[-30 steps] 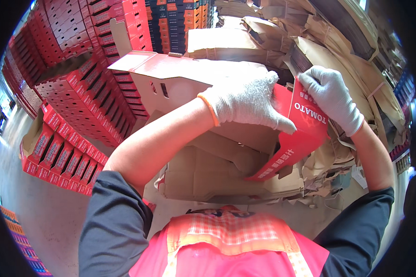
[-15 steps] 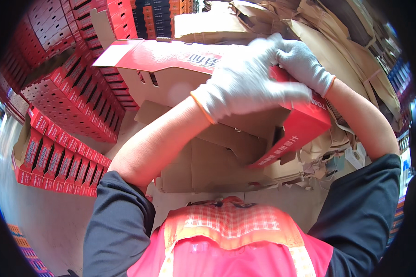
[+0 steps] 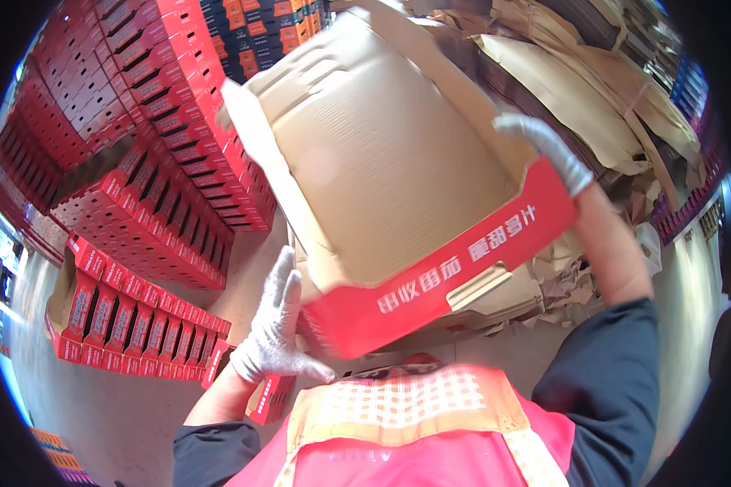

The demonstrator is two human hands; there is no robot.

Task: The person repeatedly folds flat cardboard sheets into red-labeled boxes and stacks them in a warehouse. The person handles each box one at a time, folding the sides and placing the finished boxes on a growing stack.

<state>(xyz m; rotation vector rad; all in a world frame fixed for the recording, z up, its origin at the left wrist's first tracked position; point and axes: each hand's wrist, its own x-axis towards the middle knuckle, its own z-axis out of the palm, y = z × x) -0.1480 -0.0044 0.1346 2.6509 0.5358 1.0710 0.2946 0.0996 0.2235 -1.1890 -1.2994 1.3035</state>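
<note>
Left fingers [image 3: 282, 284] spread wide, gripping nothing, just beside near left corner of open carton [image 3: 382, 178]; contact there cannot be told. Right fingers [image 3: 524, 130] bent at carton's right wall; thumb hidden behind red end wall [image 3: 455, 280], so grip cannot be told. Carton, brown inside, sits tilted between both sets of fingers. Row of red cartons [image 3: 138, 329] left of left fingers, tall red stack [image 3: 183, 105] beyond. Brown cardboard bundles [image 3: 560, 93] crowd space beyond right fingers.
</note>
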